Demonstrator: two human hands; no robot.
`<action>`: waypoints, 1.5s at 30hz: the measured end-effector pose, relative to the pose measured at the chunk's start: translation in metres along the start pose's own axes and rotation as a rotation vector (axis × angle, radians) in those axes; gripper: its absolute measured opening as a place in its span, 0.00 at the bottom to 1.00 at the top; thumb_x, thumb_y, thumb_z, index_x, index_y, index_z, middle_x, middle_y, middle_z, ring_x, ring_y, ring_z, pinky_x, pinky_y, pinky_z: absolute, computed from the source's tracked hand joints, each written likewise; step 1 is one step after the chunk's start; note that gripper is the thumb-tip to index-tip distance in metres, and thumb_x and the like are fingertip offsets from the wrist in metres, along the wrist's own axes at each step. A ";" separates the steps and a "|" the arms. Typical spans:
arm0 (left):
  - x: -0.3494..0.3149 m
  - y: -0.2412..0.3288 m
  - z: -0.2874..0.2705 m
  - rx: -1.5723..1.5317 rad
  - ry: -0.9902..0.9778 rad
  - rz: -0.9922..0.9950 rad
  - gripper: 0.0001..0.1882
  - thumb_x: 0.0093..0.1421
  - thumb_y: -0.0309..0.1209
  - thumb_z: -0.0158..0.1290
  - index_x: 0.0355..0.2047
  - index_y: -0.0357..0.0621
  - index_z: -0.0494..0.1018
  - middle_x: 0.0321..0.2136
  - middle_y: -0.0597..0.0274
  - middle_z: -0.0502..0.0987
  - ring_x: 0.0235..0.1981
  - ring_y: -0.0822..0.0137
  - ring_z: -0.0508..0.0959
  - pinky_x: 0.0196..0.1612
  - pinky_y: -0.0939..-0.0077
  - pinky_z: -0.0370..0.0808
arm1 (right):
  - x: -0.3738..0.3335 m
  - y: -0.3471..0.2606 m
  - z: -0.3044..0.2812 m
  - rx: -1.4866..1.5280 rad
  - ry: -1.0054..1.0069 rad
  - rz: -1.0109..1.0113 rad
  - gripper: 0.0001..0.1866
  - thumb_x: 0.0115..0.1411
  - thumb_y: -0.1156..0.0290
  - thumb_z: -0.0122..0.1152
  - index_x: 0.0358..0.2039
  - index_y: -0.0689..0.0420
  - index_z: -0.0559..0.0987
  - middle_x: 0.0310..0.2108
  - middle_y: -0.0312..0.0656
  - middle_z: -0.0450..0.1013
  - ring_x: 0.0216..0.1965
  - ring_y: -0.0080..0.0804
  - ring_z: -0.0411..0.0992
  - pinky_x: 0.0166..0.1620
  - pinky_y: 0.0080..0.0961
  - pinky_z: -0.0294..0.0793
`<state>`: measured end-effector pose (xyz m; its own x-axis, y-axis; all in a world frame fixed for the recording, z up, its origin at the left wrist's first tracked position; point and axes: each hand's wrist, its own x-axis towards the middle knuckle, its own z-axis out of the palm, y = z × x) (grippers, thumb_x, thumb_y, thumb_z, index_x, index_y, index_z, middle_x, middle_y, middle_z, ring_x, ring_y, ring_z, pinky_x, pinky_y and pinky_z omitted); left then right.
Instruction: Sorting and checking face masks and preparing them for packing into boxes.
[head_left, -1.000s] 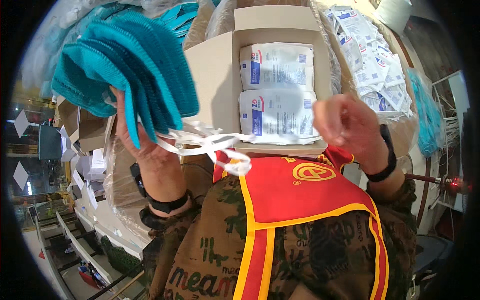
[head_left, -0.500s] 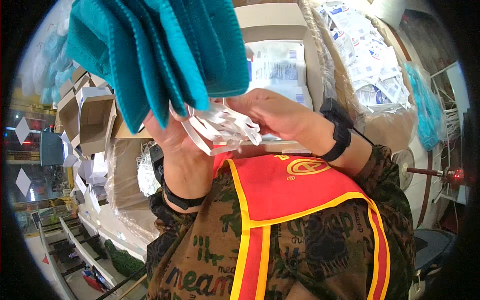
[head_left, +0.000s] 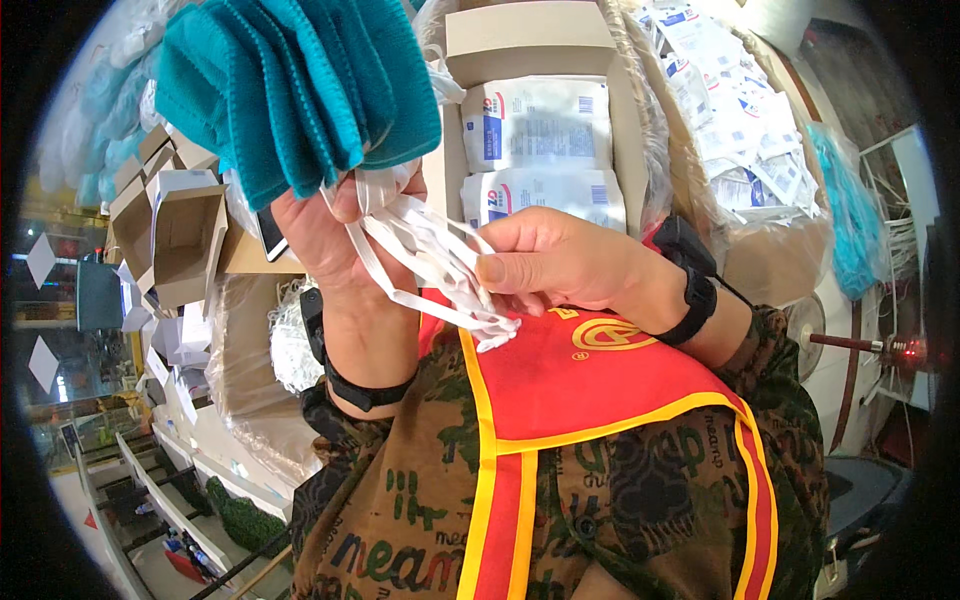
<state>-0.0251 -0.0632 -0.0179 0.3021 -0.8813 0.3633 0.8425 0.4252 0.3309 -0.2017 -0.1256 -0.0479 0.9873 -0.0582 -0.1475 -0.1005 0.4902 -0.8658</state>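
Note:
A fanned stack of several teal folded face masks (head_left: 300, 95) stands up in my left hand (head_left: 345, 235), whose fingers are closed round its lower end. White elastic straps (head_left: 425, 250) hang from the masks in a loose bundle toward my chest. My right hand (head_left: 570, 262) is closed on this bundle, thumb against the bent fingers. Just beyond my right hand, an open cardboard box (head_left: 530, 35) holds white printed packets (head_left: 540, 120) in two visible stacks.
Another box at the right is filled with loose white packets (head_left: 730, 110), beside a bag of teal items (head_left: 850, 220). Small open cartons (head_left: 185, 235) pile up at the left. A plastic-lined box (head_left: 250, 380) with white straps stands near my left forearm.
The masks have moved slightly left, uncovering more of the packets in the box. My right hand has moved down and right along the straps, drawing them toward my chest.

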 end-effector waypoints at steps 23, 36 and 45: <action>-0.001 -0.003 0.001 0.120 0.196 0.176 0.13 0.61 0.34 0.47 0.36 0.34 0.71 0.26 0.48 0.77 0.07 0.79 0.67 0.20 0.89 0.74 | 0.006 0.008 -0.012 0.044 0.130 -0.038 0.12 0.62 0.65 0.57 0.40 0.59 0.76 0.26 0.31 0.71 0.20 0.10 0.61 0.20 0.08 0.55; -0.002 0.012 -0.011 0.099 0.073 -0.023 0.13 0.59 0.37 0.51 0.30 0.38 0.72 0.21 0.55 0.75 0.08 0.78 0.69 0.21 0.85 0.74 | -0.011 -0.016 -0.017 0.028 0.017 -0.043 0.13 0.65 0.64 0.52 0.41 0.62 0.75 0.27 0.37 0.74 0.18 0.11 0.57 0.20 0.09 0.54; -0.009 0.028 -0.011 0.152 0.193 -0.060 0.13 0.59 0.37 0.53 0.21 0.44 0.69 0.13 0.68 0.69 0.09 0.78 0.67 0.21 0.80 0.71 | -0.018 -0.019 -0.016 -0.166 0.129 0.054 0.16 0.68 0.58 0.47 0.31 0.57 0.74 0.18 0.26 0.60 0.18 0.11 0.54 0.20 0.10 0.52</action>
<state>0.0001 -0.0457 -0.0212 0.3455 -0.9227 0.1710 0.7890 0.3843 0.4793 -0.2200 -0.1479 -0.0362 0.9573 -0.1518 -0.2462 -0.1818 0.3462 -0.9204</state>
